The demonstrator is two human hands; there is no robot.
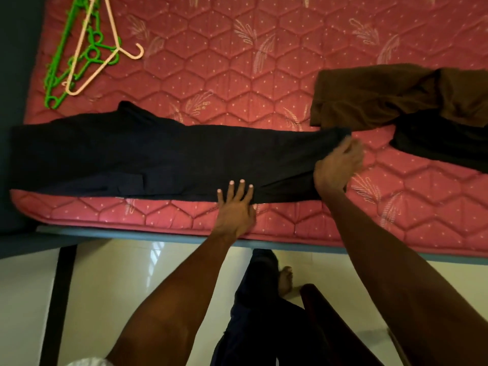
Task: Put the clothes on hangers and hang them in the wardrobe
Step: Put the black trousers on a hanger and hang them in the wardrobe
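Note:
Dark navy trousers point(158, 157) lie stretched flat across the near part of a red quilted mattress point(237, 62). My left hand point(236, 204) presses flat with straight fingers on the trousers' near edge, around the middle of the leg. My right hand point(339, 162) grips the leg end of the trousers, fingers curled round the hem. At the far left lie a pink hanger point(99, 51) and green hangers point(71, 62), overlapping. A brown garment point(383, 93) lies at the right, on top of another dark garment point(438, 143).
The mattress's near edge rests on a grey bed frame point(158, 235) above a pale tiled floor point(118, 281). My legs and a bare foot point(285, 278) stand by the bed. A dark red-brown object point(317, 307) is beside my leg.

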